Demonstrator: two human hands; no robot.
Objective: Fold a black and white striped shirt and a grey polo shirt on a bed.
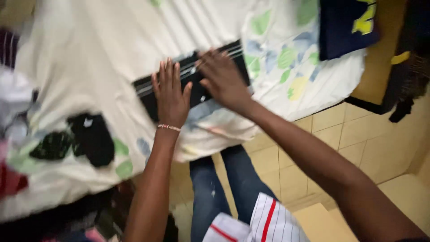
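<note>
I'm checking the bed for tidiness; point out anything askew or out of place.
The folded black garment with white stripes under both hands lies slanted across the leaf-print bedsheet. A loose black cloth sits crumpled near the sheet's edge.

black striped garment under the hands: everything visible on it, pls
The black striped garment looks like soft fabric, folded into a flat oblong with thin white stripes along its length. It lies slanted on the leaf-print sheet near the bed edge. The left hand and right hand press flat on it, fingers spread. Motion blur hides finer detail.
</note>
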